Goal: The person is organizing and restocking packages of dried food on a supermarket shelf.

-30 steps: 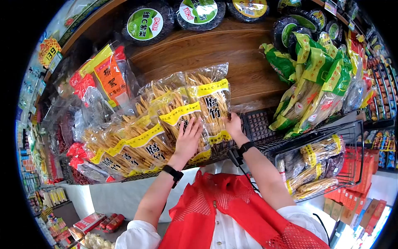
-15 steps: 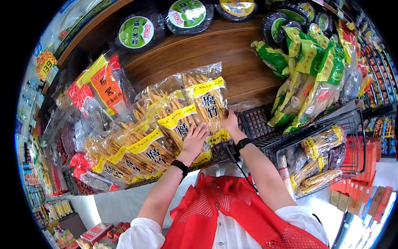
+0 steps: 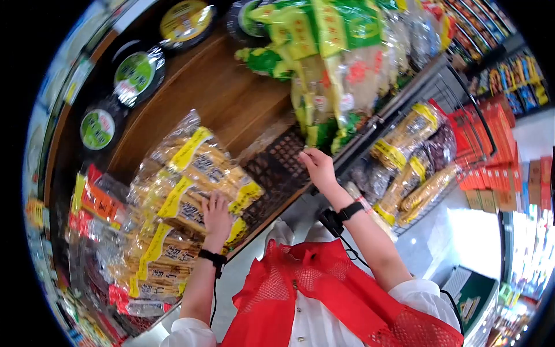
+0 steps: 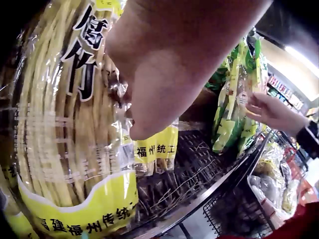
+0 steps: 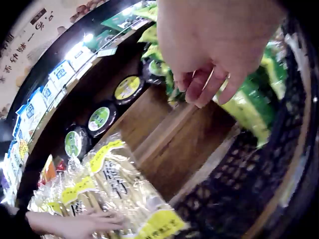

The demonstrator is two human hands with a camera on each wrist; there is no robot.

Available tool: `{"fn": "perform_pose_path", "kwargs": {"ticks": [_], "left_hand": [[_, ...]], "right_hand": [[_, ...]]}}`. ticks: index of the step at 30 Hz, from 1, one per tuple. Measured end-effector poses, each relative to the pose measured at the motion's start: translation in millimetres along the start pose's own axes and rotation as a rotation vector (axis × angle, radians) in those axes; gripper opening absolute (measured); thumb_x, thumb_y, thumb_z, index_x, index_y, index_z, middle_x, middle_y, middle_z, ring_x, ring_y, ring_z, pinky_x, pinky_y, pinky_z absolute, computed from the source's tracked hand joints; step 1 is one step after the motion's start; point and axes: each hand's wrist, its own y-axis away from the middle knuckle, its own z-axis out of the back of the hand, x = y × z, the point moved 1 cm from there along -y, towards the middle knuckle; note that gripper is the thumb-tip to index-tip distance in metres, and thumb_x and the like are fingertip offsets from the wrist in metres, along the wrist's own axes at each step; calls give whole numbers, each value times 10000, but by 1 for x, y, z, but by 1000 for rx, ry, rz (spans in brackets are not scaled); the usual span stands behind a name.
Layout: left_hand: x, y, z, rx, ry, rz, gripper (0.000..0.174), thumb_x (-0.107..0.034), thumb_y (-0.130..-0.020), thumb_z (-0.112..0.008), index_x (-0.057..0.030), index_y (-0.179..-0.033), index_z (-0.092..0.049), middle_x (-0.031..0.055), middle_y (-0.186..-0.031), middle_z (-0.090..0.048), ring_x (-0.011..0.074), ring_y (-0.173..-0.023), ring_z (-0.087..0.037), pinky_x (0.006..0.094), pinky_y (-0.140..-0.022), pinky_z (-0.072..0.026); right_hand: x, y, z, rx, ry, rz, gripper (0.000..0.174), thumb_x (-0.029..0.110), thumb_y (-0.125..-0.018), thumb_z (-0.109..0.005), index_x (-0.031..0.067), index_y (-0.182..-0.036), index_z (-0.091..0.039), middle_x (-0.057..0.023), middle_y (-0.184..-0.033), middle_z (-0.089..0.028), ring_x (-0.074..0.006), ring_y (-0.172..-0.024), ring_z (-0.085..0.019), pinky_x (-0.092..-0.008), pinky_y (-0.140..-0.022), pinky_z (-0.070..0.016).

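Observation:
My left hand (image 3: 217, 218) rests on the front of the clear bags of dried tofu sticks (image 3: 209, 168), its fingers laid out over the plastic. These bags lean in a row and carry yellow bands with black lettering; one fills much of the left wrist view (image 4: 75, 129). My right hand (image 3: 319, 169) hovers above the shelf's front edge with loosely bent fingers and nothing in them. Close to it stand green-and-yellow bags (image 3: 341, 63) with pale contents. In the right wrist view, the right hand (image 5: 214, 55) overlaps those bags.
Round dark packs (image 3: 139, 75) with green or yellow labels line the shelf's back. A wire shopping basket (image 3: 491, 130) holding several bags stands at the right, beside the black lattice shelf tray (image 3: 283, 159). Red boxes (image 3: 491, 139) are stacked beyond it.
The head view has turned rightward. My right hand has left the tofu-stick bag and moved toward the green-and-yellow bags. My left hand remains on the tofu-stick bags.

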Motion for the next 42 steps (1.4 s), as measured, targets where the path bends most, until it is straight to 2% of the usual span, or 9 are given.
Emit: {"fn": "perform_pose_path", "kwargs": {"ticks": [4,7,12,20,24,26,32,35,42], "left_hand": [[-40,-19,23,98,27,-52,341,-250,-774,-574,-74,-1065,-567,103,-1101,-569,252,-1102,-480,443,-997,-270],[-91,-36,53,-101,265,-204,225,-181,-770,-580,-62,-961,-578,106,-830,-601,290,-761,-580,390,-681,-453],[-211,-82,89,-218,468,-528,218,-147,-769,-568,-58,-968,-571,100,-845,-604,271,-788,-582,381,-706,-454],[-390,-114,77,161,484,-1109,315,-110,-762,-553,-64,-1074,-537,86,-1090,-544,251,-1031,-500,369,-872,-403],[-448,-136,94,-79,531,-1033,479,-116,-753,-584,-67,-1209,-443,131,-1286,-387,308,-1182,-381,407,-978,-332],[-472,-154,104,-244,531,-780,582,-151,-743,-616,-49,-1263,-375,184,-1328,-320,355,-1245,-287,431,-1032,-253],[-511,-216,92,-78,407,-328,913,-257,-673,-707,-76,-1370,-146,229,-1407,-130,391,-1298,-144,470,-1052,-174],[-506,-239,97,54,538,-196,1029,-247,-608,-748,-121,-1377,-76,233,-1305,-314,384,-1190,-344,448,-959,-344],[-459,-259,118,16,749,-253,577,-182,-676,-652,-23,-1183,-427,191,-1062,-574,329,-984,-559,376,-832,-437]], "right_hand": [[-30,35,122,-151,320,20,160,162,-805,-605,7,-772,-623,-139,-721,-591,-256,-667,-583,-320,-613,-452],[-59,67,205,-223,517,-22,143,150,-800,-587,15,-789,-633,-137,-820,-601,-300,-777,-571,-349,-690,-457],[-101,120,286,-364,808,-59,141,126,-774,-585,28,-865,-627,-149,-998,-578,-319,-952,-532,-383,-824,-434],[-117,167,319,-193,780,-99,188,108,-741,-581,38,-915,-600,-132,-1086,-545,-329,-1096,-461,-404,-936,-372],[-123,172,327,-147,656,-139,221,93,-754,-577,47,-970,-589,-146,-1158,-514,-343,-1168,-404,-399,-983,-337],[-125,174,328,-106,643,-97,229,93,-747,-573,45,-970,-590,-139,-1170,-503,-342,-1179,-393,-396,-986,-332],[-127,179,320,-113,732,-141,230,103,-737,-555,66,-959,-601,-93,-1231,-459,-284,-1246,-328,-478,-1007,-282],[-126,179,320,-106,727,-158,247,97,-728,-558,64,-969,-597,-90,-1235,-452,-280,-1254,-317,-473,-1013,-277],[-121,179,321,-88,671,-146,259,121,-739,-560,61,-988,-589,-103,-1240,-449,-287,-1256,-312,-490,-1015,-265]]}}
